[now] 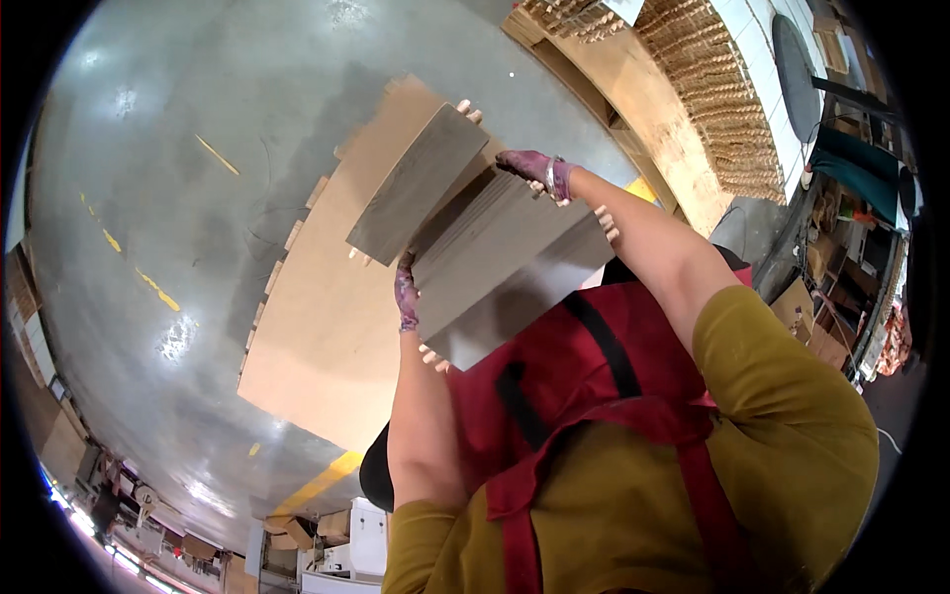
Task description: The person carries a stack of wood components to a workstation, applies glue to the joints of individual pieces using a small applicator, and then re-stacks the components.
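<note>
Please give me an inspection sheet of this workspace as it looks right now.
Surface: a tan board stack with wooden dowels jutting from its edges lies below the hands, on a grey concrete floor with worn yellow marks.
Job's things: grey wood-grain panels, dowels at their ends; one panel sits fanned out ahead of the rest.
Clutter: nothing seen on the board stack besides the panels.
Grippers: left hand grips the panels' near-left edge; right hand grips the far edge; both wear stained gloves.
Cables: nothing seen.
Surroundings: stacked light boards with dowels at upper right, cardboard boxes at right, machinery at the lower rim.
</note>
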### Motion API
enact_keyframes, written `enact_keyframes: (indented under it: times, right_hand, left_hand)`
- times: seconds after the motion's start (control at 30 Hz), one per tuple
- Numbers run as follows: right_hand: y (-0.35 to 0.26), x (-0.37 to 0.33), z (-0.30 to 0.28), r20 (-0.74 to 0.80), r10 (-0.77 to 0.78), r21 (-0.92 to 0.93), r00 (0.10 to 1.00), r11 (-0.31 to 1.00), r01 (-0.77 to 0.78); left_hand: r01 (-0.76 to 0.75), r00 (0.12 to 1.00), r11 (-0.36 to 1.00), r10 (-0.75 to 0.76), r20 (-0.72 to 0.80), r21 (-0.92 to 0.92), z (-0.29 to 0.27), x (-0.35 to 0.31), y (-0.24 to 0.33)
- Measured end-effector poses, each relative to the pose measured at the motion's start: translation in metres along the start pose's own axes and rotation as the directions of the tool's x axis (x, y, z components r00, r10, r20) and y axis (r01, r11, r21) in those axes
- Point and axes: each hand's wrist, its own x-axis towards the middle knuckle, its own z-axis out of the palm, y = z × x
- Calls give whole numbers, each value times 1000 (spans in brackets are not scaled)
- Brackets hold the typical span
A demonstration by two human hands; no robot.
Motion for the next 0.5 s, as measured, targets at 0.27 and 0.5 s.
enact_keyframes:
  times: [0.27, 0.5]
  right_hand:
    - [0, 82, -28, 36, -418, -4, 908, 908, 418]
    - [-3, 87, -42, 147, -569, -363, 809, 730, 579]
  left_hand:
    - [23, 999, 999, -24, -26, -40, -51, 75, -29]
    - [161, 987, 980, -158, 36, -117, 15, 63, -14]
